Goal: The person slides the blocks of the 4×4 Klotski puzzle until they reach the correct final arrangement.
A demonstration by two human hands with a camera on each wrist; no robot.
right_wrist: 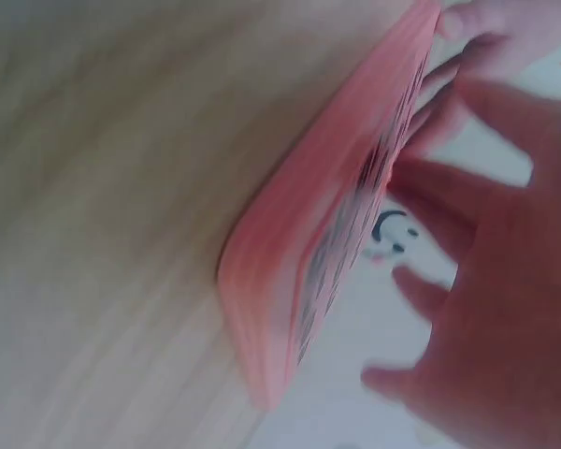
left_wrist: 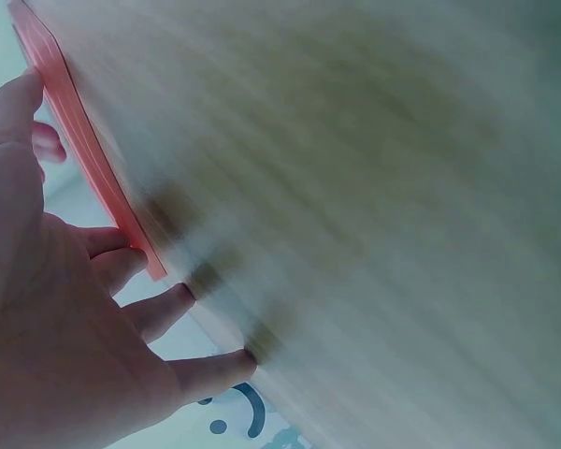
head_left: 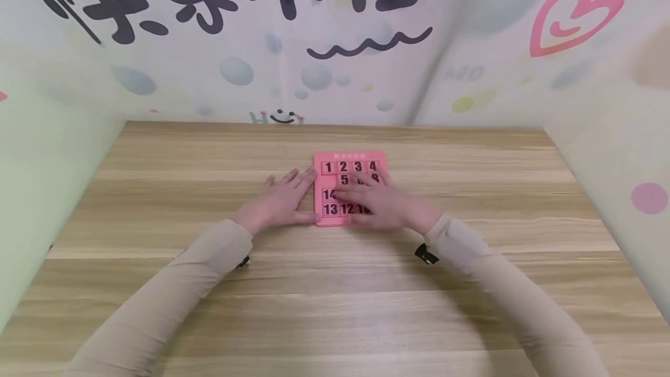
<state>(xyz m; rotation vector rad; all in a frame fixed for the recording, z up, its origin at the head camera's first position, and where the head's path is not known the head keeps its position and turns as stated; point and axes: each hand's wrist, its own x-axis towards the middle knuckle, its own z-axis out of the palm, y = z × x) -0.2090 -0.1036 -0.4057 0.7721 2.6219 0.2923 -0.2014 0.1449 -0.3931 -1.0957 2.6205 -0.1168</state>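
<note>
A pink number sliding puzzle (head_left: 327,181) lies flat on the table, with black-numbered tiles; the top row reads 1, 2, 3, 4. An open slot shows at the left of its second row, above the tile 14 (head_left: 328,194). My left hand (head_left: 280,201) touches the puzzle's left side with thumb and forefinger, its other fingers spread on the table. In the left wrist view those fingers meet the pink edge (left_wrist: 92,159). Over the puzzle's right part my right hand (head_left: 386,205) reaches, fingers extended, a fingertip beside tile 14. It hides several tiles.
The wooden table (head_left: 335,307) extends around the puzzle. Behind it stands a white wall (head_left: 199,86) with large black characters, bubbles and a pink heart (head_left: 573,19). Side walls border the table left and right. A small black device (head_left: 426,253) shows below the right wrist.
</note>
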